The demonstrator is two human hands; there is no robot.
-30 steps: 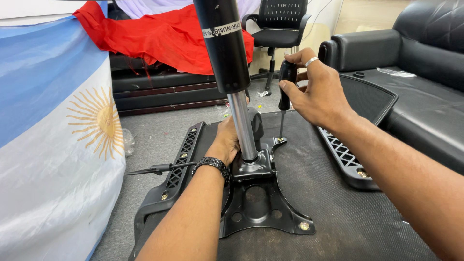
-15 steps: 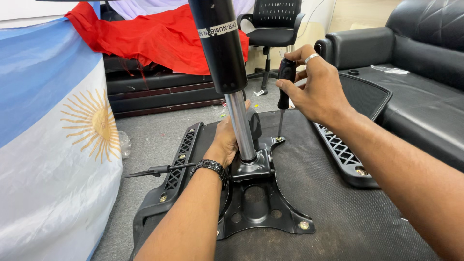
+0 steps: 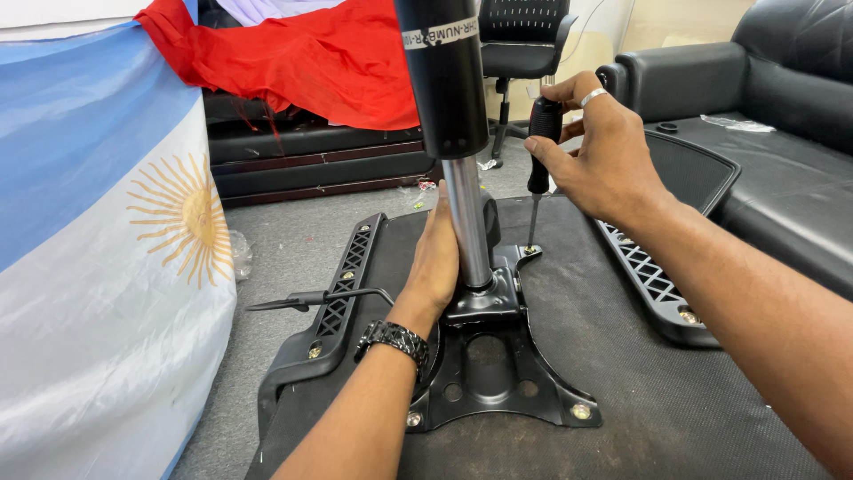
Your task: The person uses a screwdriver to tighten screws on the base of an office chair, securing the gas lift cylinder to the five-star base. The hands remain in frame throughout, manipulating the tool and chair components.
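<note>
Standing upright at mid-frame, a black gas-lift cylinder with a chrome piston rod is being steadied by the left hand, whose fingers are being wrapped round the rod just above the black stamped-steel seat mechanism plate. A black-link wristwatch is being worn on that wrist. A black-handled screwdriver is being gripped in the closed fingers of the right hand, with a silver ring showing on one finger; the tip is being held down on a screw at the plate's far corner, just right of the rod.

The plate is being carried on an upturned dark-fabric chair seat, which is serving as the work surface. A black perforated plastic armrest bracket is lying along the seat's left edge, and a thin black adjustment lever is sticking out past it. A second perforated bracket is lying to the right, partly hidden by the right forearm.

A pale-blue-and-white cloth with a yellow sun emblem is filling the left side. A red cloth is being draped over dark furniture behind. A black leather sofa and a black mesh office chair are standing on the grey carpeted floor.
</note>
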